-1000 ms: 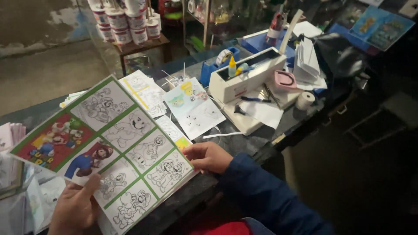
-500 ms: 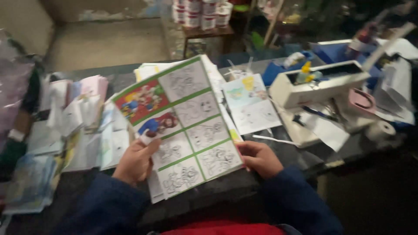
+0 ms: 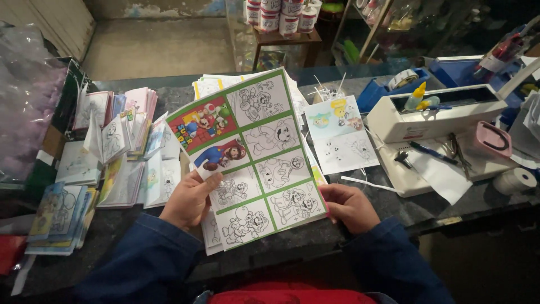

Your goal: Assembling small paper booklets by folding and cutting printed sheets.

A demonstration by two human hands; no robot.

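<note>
On my left, small picture booklets (image 3: 121, 149) lie fanned in heaps on the dark counter (image 3: 292, 239), close beside the sheet I hold. My left hand (image 3: 188, 200) pinches the printed colouring sheet (image 3: 253, 155) at its left edge, thumb on top over a panel. The sheet tilts above the counter between both hands, more sheets under it. My right hand (image 3: 349, 207) clamps its lower right corner. Further right sit a loose drawing sheet (image 3: 340, 135), a white machine (image 3: 444, 115) and a tape roll (image 3: 517, 180).

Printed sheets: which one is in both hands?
The green-bordered colouring sheet, gripped by left hand and right hand; the pastel-character sheet lies flat on the counter.
</note>
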